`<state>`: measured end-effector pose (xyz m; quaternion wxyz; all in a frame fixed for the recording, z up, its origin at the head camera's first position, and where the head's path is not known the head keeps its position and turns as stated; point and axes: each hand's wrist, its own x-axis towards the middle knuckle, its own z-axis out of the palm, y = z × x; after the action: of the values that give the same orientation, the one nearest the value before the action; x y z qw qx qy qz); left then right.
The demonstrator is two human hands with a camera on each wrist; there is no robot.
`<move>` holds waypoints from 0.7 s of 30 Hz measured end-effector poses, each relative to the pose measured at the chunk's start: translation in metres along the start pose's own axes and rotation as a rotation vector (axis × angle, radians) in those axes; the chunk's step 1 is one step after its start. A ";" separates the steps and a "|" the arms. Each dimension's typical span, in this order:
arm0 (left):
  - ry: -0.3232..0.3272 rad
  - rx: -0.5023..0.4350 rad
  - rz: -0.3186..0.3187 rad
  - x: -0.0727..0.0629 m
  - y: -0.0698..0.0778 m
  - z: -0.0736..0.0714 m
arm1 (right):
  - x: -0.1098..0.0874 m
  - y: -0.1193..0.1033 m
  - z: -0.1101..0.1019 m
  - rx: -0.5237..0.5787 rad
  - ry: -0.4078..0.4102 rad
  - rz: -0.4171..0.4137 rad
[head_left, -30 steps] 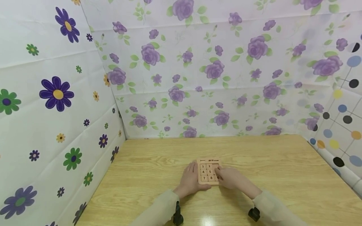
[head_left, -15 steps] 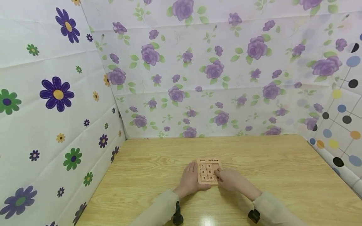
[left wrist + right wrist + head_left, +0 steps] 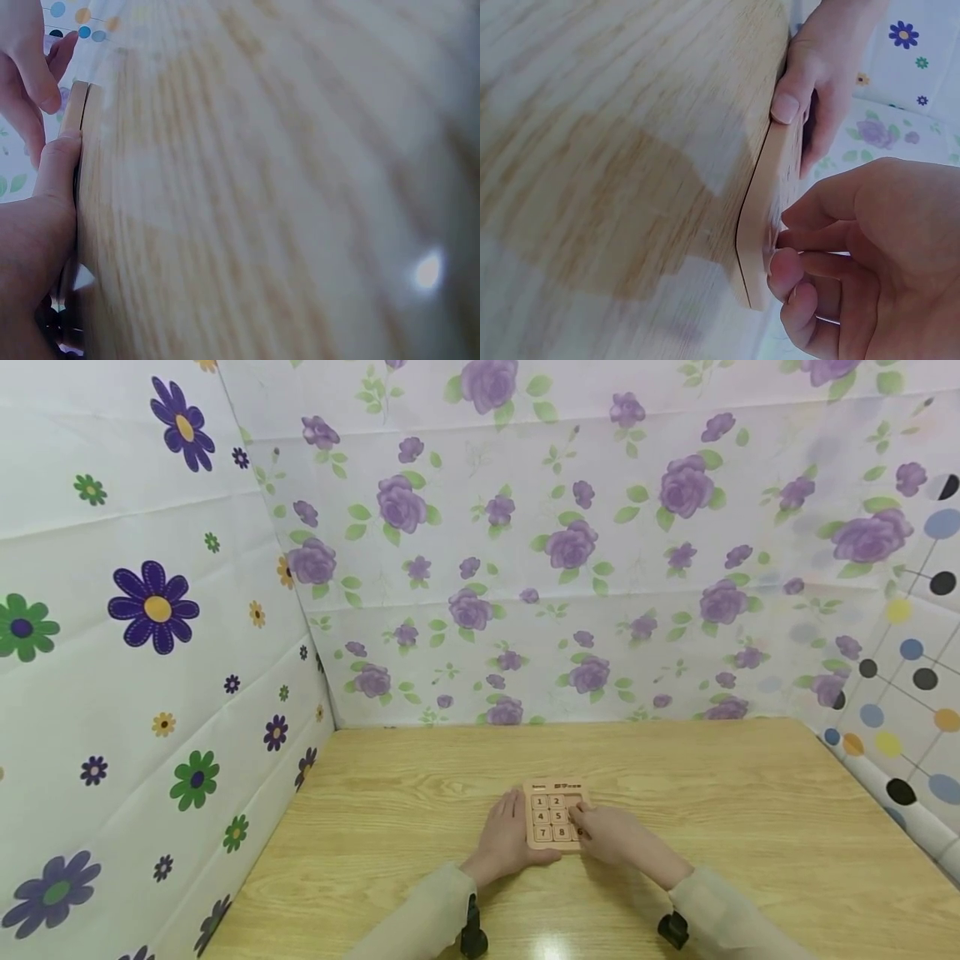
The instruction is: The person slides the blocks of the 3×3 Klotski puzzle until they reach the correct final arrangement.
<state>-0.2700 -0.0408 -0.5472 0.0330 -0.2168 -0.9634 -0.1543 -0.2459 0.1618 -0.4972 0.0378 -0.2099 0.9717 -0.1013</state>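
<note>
A wooden number slide puzzle (image 3: 557, 842) lies flat on the table, with tiles 1, 2, 4, 5, 7 and 8 showing in their rows. Tile 6 (image 3: 579, 832) sits at the lower right, partly covered. The top right cell shows bare. My left hand (image 3: 504, 839) grips the puzzle at its near left corner, fingers along the left side and thumb along the near edge. Over the right column is my right hand (image 3: 611, 833), its fingers curled and fingertips at the middle right cell. I cannot tell whether a tile is between this thumb and fingers (image 3: 786, 270).
The wood-grain table (image 3: 420, 777) extends around the puzzle on all sides. Flower-patterned cloth (image 3: 525, 635) hangs behind it, with more patterned cloth at left and right. A black wrist device (image 3: 472, 931) is on the left forearm, another (image 3: 673, 929) on the right.
The right fingertips shift slightly over the right column; tile 6 was more covered half a second ago. The left hand and puzzle stay in place.
</note>
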 end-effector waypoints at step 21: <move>-0.019 0.002 -0.016 0.000 0.003 -0.005 | 0.007 0.005 -0.002 0.006 -0.017 -0.006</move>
<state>-0.2684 -0.0393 -0.5419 0.0228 -0.2105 -0.9655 -0.1516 -0.2540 0.1636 -0.4965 0.0464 -0.2134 0.9705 -0.1024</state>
